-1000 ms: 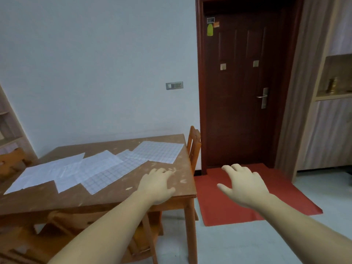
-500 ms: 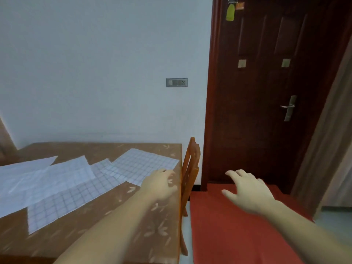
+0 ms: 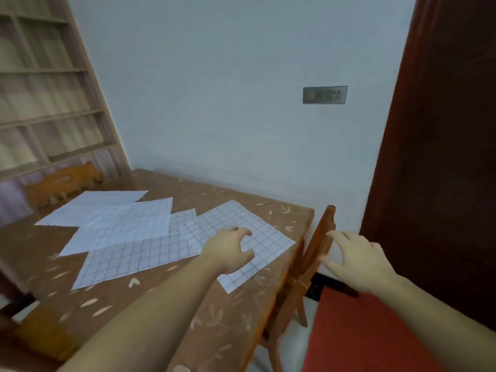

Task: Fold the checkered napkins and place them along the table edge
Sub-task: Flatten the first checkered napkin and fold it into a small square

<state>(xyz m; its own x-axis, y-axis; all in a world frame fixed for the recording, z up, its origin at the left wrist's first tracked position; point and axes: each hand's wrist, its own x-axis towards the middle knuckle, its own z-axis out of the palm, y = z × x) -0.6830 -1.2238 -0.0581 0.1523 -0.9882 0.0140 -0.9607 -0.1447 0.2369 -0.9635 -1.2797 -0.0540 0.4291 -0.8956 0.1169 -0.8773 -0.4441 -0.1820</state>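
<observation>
The nearest checkered napkin (image 3: 257,237) lies flat at the right end of the tabletop (image 3: 166,299), one corner almost at the edge by the chair (image 3: 319,245). It looks like thin paper or light cloth, so expect it to be floppy, nearly weightless and quick to slide on that smooth surface. I'd pin it with one palm and lift a free corner, probably the one nearest the edge, instead of grabbing the middle.

Your left hand (image 3: 228,251) is over that napkin, fingers curled loosely downward, apparently touching it, with nothing pinched yet. Your right hand (image 3: 357,261) is off the tabletop to the right, hovering above the chair back with the grip spread wide and empty.

Count-wise I see four napkins, all unfolded and overlapping in a loose row running back toward the left; the far ones are blurry, so there could be another tucked under. One chair shows on the right, and another chair (image 3: 61,183) at the far left end.
</observation>
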